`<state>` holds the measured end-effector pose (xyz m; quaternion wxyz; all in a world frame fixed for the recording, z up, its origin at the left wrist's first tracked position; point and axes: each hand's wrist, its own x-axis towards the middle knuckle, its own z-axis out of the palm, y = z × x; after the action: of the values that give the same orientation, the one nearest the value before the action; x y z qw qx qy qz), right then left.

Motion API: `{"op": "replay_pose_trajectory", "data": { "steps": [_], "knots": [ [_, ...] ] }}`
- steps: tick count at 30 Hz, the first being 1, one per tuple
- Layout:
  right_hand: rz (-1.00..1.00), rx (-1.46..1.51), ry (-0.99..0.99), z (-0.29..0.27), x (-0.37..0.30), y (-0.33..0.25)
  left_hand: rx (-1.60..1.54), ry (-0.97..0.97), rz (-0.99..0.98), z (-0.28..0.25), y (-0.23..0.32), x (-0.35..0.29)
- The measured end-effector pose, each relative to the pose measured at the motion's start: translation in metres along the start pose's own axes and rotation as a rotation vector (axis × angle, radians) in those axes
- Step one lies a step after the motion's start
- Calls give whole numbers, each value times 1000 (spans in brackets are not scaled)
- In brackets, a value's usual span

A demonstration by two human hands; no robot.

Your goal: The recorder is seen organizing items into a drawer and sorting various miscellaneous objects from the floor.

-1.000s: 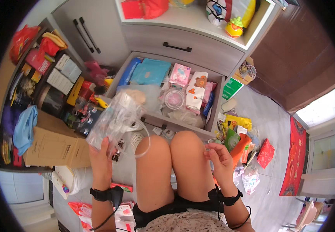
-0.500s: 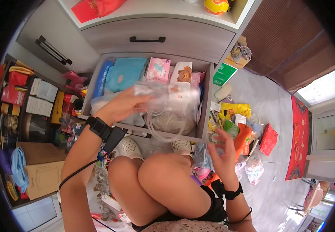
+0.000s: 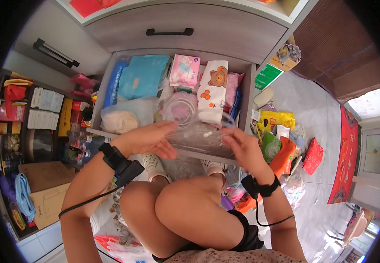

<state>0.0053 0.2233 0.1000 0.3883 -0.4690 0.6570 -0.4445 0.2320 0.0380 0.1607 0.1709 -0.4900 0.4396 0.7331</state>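
Over the front of an open grey drawer (image 3: 251, 103), my two hands have a clear, shiny plastic item (image 3: 201, 138) between them. Its exact kind is hard to make out; it looks like a see-through bag or pouch. My left hand (image 3: 152, 139) pinches its left end between thumb and fingers. At the other end, the fingers of my right hand (image 3: 244, 151) close on its edge. Just beyond, a coil of clear tubing (image 3: 179, 108) rests by something pink; whether it joins the plastic cannot be told.
The drawer also holds a blue packet (image 3: 144, 76), a pink box (image 3: 184, 71), a white bear-print pack (image 3: 213, 90) and a whitish bag (image 3: 126, 116). Shelves (image 3: 28, 162) of boxes stand left. Mixed packets, including a yellow bag (image 3: 279, 123), cover the floor at right.
My right hand has come in from the right and taken the plastic's right end. The plastic, blurred and raised in my left hand before, is now lower and stretched between both hands.
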Motion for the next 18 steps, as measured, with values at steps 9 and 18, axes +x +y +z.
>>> {"op": "replay_pose_trajectory", "data": {
  "steps": [9,18],
  "knots": [
    [11,-514,-178,-4,46,24,913,560,860,-2,-9,25],
    [108,-542,11,27,37,15,1055,357,1044,-7,-17,61]
  ]
}}
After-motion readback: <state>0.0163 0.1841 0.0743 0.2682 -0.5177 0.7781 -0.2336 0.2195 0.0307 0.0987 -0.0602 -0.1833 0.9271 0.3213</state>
